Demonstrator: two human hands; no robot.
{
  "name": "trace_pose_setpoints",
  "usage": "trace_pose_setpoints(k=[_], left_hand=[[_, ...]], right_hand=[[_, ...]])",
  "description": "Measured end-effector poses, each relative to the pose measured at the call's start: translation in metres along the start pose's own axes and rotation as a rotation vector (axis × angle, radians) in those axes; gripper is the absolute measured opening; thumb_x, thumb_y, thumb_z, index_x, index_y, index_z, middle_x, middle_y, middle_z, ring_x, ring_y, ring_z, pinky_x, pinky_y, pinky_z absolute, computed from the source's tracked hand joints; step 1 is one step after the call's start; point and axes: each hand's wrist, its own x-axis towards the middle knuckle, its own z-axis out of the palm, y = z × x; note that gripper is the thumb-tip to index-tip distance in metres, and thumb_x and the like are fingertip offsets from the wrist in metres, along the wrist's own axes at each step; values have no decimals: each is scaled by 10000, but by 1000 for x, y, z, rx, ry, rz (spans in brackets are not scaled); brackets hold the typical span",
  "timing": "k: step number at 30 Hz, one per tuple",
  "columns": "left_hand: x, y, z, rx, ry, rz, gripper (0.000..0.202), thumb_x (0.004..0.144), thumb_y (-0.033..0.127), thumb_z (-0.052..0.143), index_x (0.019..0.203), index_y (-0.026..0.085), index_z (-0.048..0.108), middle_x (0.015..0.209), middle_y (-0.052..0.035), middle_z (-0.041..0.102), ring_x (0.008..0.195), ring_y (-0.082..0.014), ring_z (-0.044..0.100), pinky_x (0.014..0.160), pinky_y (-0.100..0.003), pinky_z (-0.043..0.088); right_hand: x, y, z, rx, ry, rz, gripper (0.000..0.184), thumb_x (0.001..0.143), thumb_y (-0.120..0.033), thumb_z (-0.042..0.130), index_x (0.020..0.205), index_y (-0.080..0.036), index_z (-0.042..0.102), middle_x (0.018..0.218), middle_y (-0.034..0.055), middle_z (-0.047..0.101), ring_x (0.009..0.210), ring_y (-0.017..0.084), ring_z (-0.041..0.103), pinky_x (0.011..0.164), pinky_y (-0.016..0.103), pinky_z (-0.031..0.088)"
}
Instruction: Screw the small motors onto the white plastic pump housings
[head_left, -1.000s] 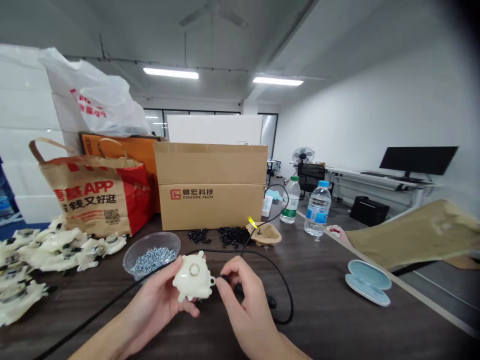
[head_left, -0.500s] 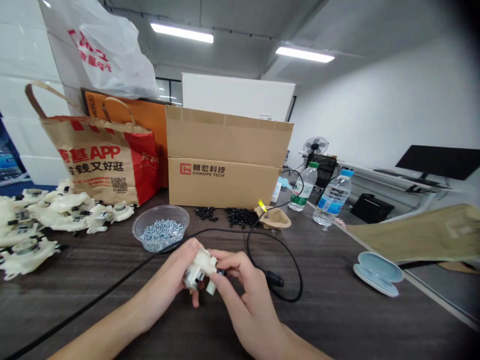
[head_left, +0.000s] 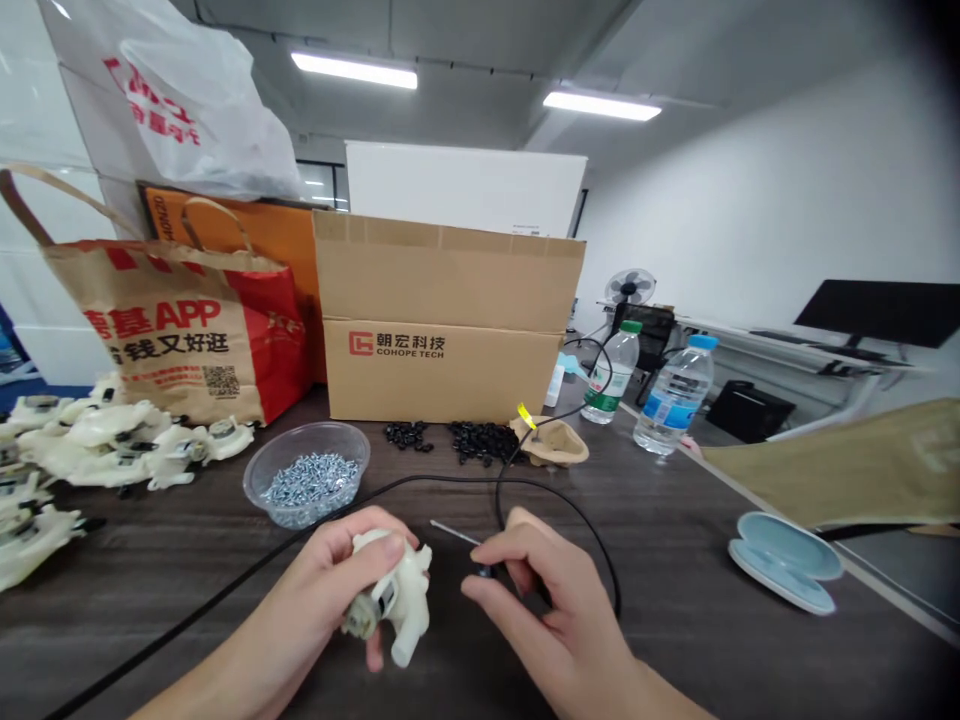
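Holding a white plastic part (head_left: 410, 597), the left grip (head_left: 334, 570) is near a bowl (head_left: 257, 492) of screws (head_left: 315, 480) on the dark desk (head_left: 675, 630); the right grip (head_left: 559, 590) holds a thin rod (head_left: 450, 530); ceiling lights (head_left: 354, 70) glow.

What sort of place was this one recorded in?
Probably an office doubling as a workshop: a monitor stands beyond, while a bowl of screws and piled white plastic parts sit nearby.

Two ceiling lamps (head_left: 354, 70) are supplying white light and are clipping to plain white. The pale wall (head_left: 750, 200) is grading to grey; the dark table (head_left: 660, 560) is showing only soft shadows. The wide lens is stretching the edges and tilting the monitor (head_left: 877, 312). Black vignetting is covering the upper right corner. The tan cloth (head_left: 840, 465) is blurring.
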Motion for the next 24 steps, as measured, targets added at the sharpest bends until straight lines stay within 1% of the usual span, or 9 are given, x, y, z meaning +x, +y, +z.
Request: trace_pose_setpoints(k=[2,5,7,9,12,14,19,21,24], left_hand=[[0,-1,-1,16,22,-43,392,892,539,687,868,148,694,743,-65,699,581,-154,600,486,-224,478],[2,-3,-1,44,61,-83,428,901,561,658,793,147,670,670,-35,650,595,-136,568,552,-212,475],[3,-3,-2,34,59,-88,424,890,567,665,792,155,662,670,-20,619,581,-133,551,526,-207,475],[3,-2,-3,-26,40,-109,406,903,561,638,818,165,660,678,-17,594,571,-153,558,480,-229,501],[0,2,-6,-162,-9,-162,298,955,437,568,896,168,683,741,-49,613,656,-204,599,492,-305,583],[-2,4,-8,-254,-62,-176,223,939,339,580,948,156,708,814,-81,646,744,-228,621,560,-349,624],[-2,4,-7,-292,-139,-167,179,914,284,690,1032,162,745,964,-98,678,898,-236,640,665,-342,655],[-2,2,-4,-271,-144,-135,227,887,342,760,1028,165,753,944,-91,687,869,-224,649,607,-298,647],[-4,1,-1,-264,-106,-112,400,790,475,847,1022,163,756,869,-74,704,723,-186,655,500,-247,602]], right_hand=[[-4,-3,-3,9,-18,89,94,889,-153,688,933,-230,657,641,-66,527,554,111,528,548,226,418],[-7,-8,-5,101,-74,164,123,860,-122,653,916,-225,690,695,-35,654,604,116,616,602,223,461],[-6,-9,-4,180,-98,227,127,860,-137,644,890,-225,731,705,-18,677,641,127,631,649,240,477],[-5,-8,-3,287,-132,367,99,874,-194,662,859,-219,756,671,-15,643,619,126,593,623,245,467],[-3,-4,-1,566,-201,620,131,879,-326,712,884,-199,741,629,-28,584,548,106,519,539,224,440],[-2,-2,1,752,-225,708,218,869,-403,747,896,-190,712,639,-22,614,539,98,532,536,216,456],[-1,5,4,926,-207,728,303,814,-444,829,864,-178,692,680,12,699,551,104,616,514,194,482],[-1,6,5,954,-197,722,291,805,-418,843,865,-174,695,708,21,719,560,103,627,522,194,497],[-1,7,6,960,-185,713,269,824,-399,831,866,-172,693,727,25,726,575,100,633,541,197,507]])
